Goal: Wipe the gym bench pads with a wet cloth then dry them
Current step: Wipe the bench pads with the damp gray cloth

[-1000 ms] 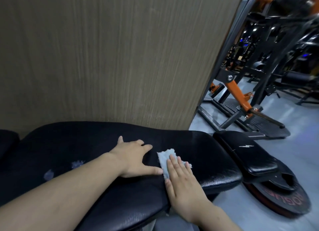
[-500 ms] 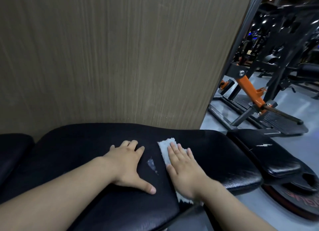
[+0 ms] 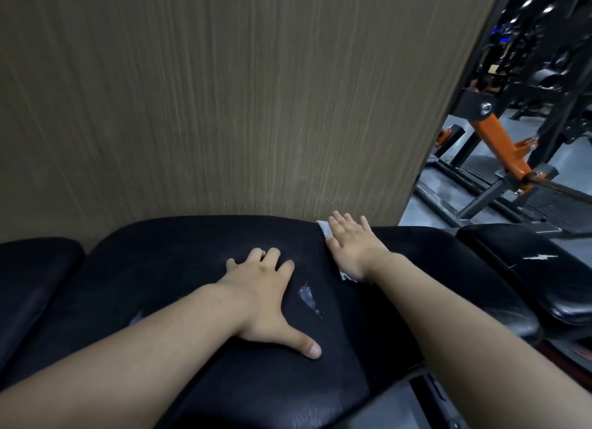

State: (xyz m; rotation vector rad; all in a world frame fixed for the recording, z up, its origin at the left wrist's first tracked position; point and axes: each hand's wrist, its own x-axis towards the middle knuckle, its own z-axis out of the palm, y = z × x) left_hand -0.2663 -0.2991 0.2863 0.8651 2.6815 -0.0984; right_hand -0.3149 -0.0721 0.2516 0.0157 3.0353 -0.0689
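A long black bench pad (image 3: 179, 262) stretches across the lower view in front of a wooden wall. My left hand (image 3: 266, 297) lies flat on its middle, fingers spread, holding nothing. My right hand (image 3: 352, 246) presses flat on a white cloth (image 3: 323, 228) at the pad's far edge near the wall. Only the cloth's far tip and a scrap by my wrist show. A worn pale scuff (image 3: 309, 295) marks the pad between my hands.
A second black pad (image 3: 28, 268) sits to the left and a smaller one with a lightning logo (image 3: 525, 268) to the right. The wood-panel wall (image 3: 224, 92) rises right behind the bench. An orange and black gym machine (image 3: 499, 146) stands on the grey floor at the right.
My right hand has slid the cloth away from me, from the pad's near edge up to its far edge by the wall. My left hand has stayed pressed on the pad.
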